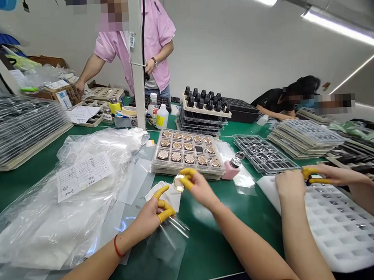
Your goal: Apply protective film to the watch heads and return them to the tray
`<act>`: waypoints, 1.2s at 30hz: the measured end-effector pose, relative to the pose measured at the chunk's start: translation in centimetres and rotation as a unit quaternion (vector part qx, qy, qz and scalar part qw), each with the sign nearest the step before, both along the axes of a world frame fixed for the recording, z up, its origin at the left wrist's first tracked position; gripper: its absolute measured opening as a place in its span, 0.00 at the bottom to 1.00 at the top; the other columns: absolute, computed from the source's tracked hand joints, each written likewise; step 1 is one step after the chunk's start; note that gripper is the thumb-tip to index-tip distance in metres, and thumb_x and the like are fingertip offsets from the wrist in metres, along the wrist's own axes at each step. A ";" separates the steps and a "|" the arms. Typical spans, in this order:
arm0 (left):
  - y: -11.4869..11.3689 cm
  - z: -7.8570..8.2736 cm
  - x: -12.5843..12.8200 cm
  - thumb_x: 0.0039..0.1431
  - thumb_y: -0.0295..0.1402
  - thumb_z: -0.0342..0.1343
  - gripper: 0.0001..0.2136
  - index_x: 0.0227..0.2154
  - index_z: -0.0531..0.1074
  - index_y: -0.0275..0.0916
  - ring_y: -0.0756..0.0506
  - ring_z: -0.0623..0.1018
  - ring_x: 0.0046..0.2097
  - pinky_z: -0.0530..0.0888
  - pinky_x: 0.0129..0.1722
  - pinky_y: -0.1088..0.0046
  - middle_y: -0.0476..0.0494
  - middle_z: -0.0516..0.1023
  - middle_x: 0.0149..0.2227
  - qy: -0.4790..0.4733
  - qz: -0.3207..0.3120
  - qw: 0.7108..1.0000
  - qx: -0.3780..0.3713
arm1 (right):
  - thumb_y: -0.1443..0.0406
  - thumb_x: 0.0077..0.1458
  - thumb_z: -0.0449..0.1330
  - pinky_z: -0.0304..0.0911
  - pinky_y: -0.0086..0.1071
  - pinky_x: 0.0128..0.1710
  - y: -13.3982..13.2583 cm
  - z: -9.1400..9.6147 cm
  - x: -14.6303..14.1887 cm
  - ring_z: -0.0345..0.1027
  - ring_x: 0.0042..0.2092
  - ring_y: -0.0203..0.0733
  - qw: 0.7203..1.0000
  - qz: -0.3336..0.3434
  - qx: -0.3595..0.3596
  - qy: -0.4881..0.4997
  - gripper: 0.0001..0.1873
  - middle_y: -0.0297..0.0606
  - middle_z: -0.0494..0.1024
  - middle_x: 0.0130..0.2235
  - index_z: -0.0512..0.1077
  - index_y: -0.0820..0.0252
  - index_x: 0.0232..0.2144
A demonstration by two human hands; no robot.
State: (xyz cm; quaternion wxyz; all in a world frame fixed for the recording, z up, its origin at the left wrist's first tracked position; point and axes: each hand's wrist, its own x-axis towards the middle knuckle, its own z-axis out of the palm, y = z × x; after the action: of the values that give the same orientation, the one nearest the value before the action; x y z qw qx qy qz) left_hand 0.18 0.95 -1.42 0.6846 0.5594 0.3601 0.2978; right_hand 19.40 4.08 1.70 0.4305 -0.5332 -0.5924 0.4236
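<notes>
My right hand [198, 188], with yellow finger cots, pinches a round gold-rimmed watch head [178, 183] just in front of the tray stack. Lower to the left is my left hand [155, 212], also in yellow cots, its index finger stretched out and the other fingers bent. From under those bent fingers sticks out a piece of clear plastic film [179, 227], which they seem to grip. A white cloth [173, 198] lies between and behind the hands. Several gold watch heads sit in the compartments of the stacked tray [188, 166]; one compartment shows a dark square.
A pink pump bottle [231, 168] stands right of the tray. Plastic-wrapped white material [47, 231] covers the left side. At right, a co-worker's hands [291, 186] work over a white foam tray [332, 241]. A person in pink [159, 28] stands behind the post [137, 75].
</notes>
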 end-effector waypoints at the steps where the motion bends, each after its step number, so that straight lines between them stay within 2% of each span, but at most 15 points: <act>1: 0.1 0.2 -0.2 0.54 0.37 0.58 0.37 0.62 0.44 0.40 0.46 0.77 0.36 0.71 0.41 0.67 0.49 0.75 0.31 0.016 0.005 1.000 0.005 | 0.56 0.51 0.56 0.60 0.30 0.31 1.6 1.0 1.4 0.63 0.30 0.36 0.997 -0.049 0.033 -0.042 0.18 0.32 0.69 0.28 0.66 0.60 0.41; 3: 0.2 0.5 -0.5 0.54 0.38 0.57 0.37 0.62 0.44 0.39 0.45 0.77 0.39 0.70 0.44 0.66 0.48 0.76 0.33 0.036 0.010 0.999 0.010 | 0.56 0.54 0.52 0.61 0.31 0.34 5.3 2.7 4.6 0.65 0.34 0.38 0.969 -0.162 0.100 -0.156 0.18 0.37 0.72 0.34 0.65 0.60 0.44; 4: 0.3 0.7 -0.5 0.53 0.38 0.58 0.37 0.62 0.45 0.38 0.45 0.77 0.40 0.69 0.45 0.66 0.47 0.77 0.33 0.042 0.011 0.999 0.011 | 0.57 0.56 0.49 0.61 0.32 0.36 7.2 3.3 6.2 0.66 0.35 0.39 0.941 -0.223 0.111 -0.230 0.19 0.39 0.73 0.37 0.65 0.61 0.45; 6: 0.2 0.9 -0.6 0.52 0.39 0.58 0.36 0.61 0.47 0.37 0.44 0.76 0.40 0.69 0.45 0.66 0.48 0.76 0.33 0.044 0.009 0.999 0.012 | 0.61 0.57 0.47 0.60 0.35 0.39 10.2 3.9 8.6 0.66 0.39 0.42 0.921 -0.253 0.106 -0.277 0.18 0.43 0.73 0.40 0.66 0.62 0.46; 9: 0.1 1.1 -0.6 0.52 0.41 0.58 0.34 0.59 0.51 0.37 0.44 0.76 0.39 0.68 0.43 0.66 0.49 0.75 0.30 0.030 -0.001 0.999 0.013 | 0.66 0.54 0.50 0.58 0.39 0.45 12.7 3.4 10.1 0.63 0.43 0.46 0.906 -0.240 0.093 -0.336 0.15 0.45 0.73 0.40 0.72 0.63 0.40; 14: 0.0 0.9 -0.6 0.53 0.41 0.57 0.31 0.58 0.54 0.39 0.44 0.77 0.39 0.68 0.44 0.66 0.49 0.75 0.30 0.017 -0.004 1.000 0.020 | 0.63 0.53 0.55 0.47 0.43 0.55 14.0 2.5 8.2 0.49 0.57 0.51 0.877 -0.198 0.113 -0.423 0.12 0.46 0.68 0.50 0.76 0.59 0.36; 17: 0.0 0.6 -0.7 0.55 0.41 0.55 0.29 0.57 0.55 0.40 0.44 0.77 0.40 0.69 0.44 0.66 0.48 0.76 0.31 0.020 -0.004 0.999 0.032 | 0.61 0.47 0.61 0.49 0.43 0.54 15.0 2.3 6.5 0.52 0.55 0.54 0.875 -0.165 0.089 -0.446 0.09 0.48 0.72 0.44 0.76 0.61 0.29; 20: 0.0 0.6 -0.7 0.56 0.40 0.54 0.27 0.57 0.56 0.39 0.44 0.77 0.39 0.69 0.42 0.67 0.47 0.76 0.31 0.031 -0.004 0.999 0.043 | 0.63 0.43 0.64 0.52 0.44 0.50 15.5 2.2 5.4 0.56 0.52 0.55 0.876 -0.167 0.066 -0.448 0.09 0.49 0.73 0.39 0.74 0.63 0.29; 23: 0.0 0.4 -0.6 0.57 0.39 0.54 0.26 0.56 0.58 0.38 0.43 0.77 0.39 0.70 0.42 0.66 0.44 0.77 0.33 0.036 0.000 0.998 0.049 | 0.64 0.48 0.60 0.57 0.40 0.45 14.4 2.3 4.8 0.63 0.45 0.50 0.886 -0.160 0.071 -0.430 0.11 0.45 0.74 0.37 0.72 0.62 0.35; 27: 0.2 -0.1 -0.6 0.56 0.40 0.55 0.25 0.55 0.59 0.38 0.44 0.77 0.39 0.71 0.44 0.65 0.45 0.76 0.33 0.016 0.014 0.999 0.042 | 0.65 0.57 0.48 0.58 0.39 0.45 10.1 2.9 3.6 0.64 0.45 0.46 0.902 -0.151 0.124 -0.386 0.17 0.46 0.72 0.44 0.65 0.62 0.48; 28: 0.2 -0.2 -0.6 0.56 0.40 0.54 0.25 0.55 0.58 0.38 0.44 0.77 0.39 0.71 0.44 0.65 0.45 0.75 0.33 0.006 0.023 0.999 0.038 | 0.65 0.58 0.47 0.58 0.38 0.47 8.6 3.0 3.1 0.64 0.46 0.45 0.915 -0.126 0.147 -0.355 0.18 0.46 0.71 0.46 0.63 0.61 0.50; 30: 0.4 -0.4 -0.7 0.58 0.42 0.52 0.26 0.56 0.56 0.38 0.45 0.76 0.38 0.72 0.44 0.64 0.45 0.74 0.34 -0.022 0.042 0.998 0.031 | 0.65 0.59 0.47 0.58 0.37 0.48 5.2 3.0 2.0 0.64 0.47 0.43 0.948 -0.007 0.170 -0.269 0.19 0.43 0.70 0.46 0.62 0.58 0.52; 33: 0.4 -0.4 -0.6 0.59 0.43 0.51 0.26 0.57 0.55 0.39 0.46 0.75 0.40 0.71 0.44 0.65 0.42 0.73 0.40 -0.061 0.043 0.996 0.041 | 0.63 0.59 0.49 0.61 0.36 0.43 0.7 1.9 0.3 0.65 0.39 0.39 0.961 0.211 0.068 -0.166 0.22 0.37 0.72 0.39 0.57 0.51 0.56; 34: 0.3 -0.3 -0.5 0.59 0.42 0.52 0.25 0.57 0.56 0.40 0.45 0.75 0.40 0.71 0.45 0.65 0.41 0.73 0.42 -0.066 0.033 0.996 0.045 | 0.62 0.58 0.52 0.62 0.35 0.39 -0.5 1.4 -0.1 0.65 0.36 0.38 0.961 0.239 0.019 -0.142 0.25 0.35 0.71 0.36 0.55 0.51 0.57; 36: 0.2 -0.1 -0.3 0.58 0.41 0.53 0.22 0.54 0.60 0.41 0.45 0.74 0.42 0.71 0.45 0.66 0.40 0.72 0.44 -0.065 0.010 0.997 0.047 | 0.60 0.54 0.57 0.60 0.32 0.31 -2.0 0.1 -0.8 0.61 0.30 0.35 0.970 0.224 -0.064 -0.073 0.31 0.31 0.68 0.31 0.52 0.53 0.58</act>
State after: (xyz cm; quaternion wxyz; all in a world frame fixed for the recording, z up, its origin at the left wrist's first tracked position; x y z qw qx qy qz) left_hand -0.14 1.14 -1.52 0.6765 0.5665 0.3065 0.3570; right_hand 18.56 2.08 1.84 0.2458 -0.4428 -0.6981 0.5061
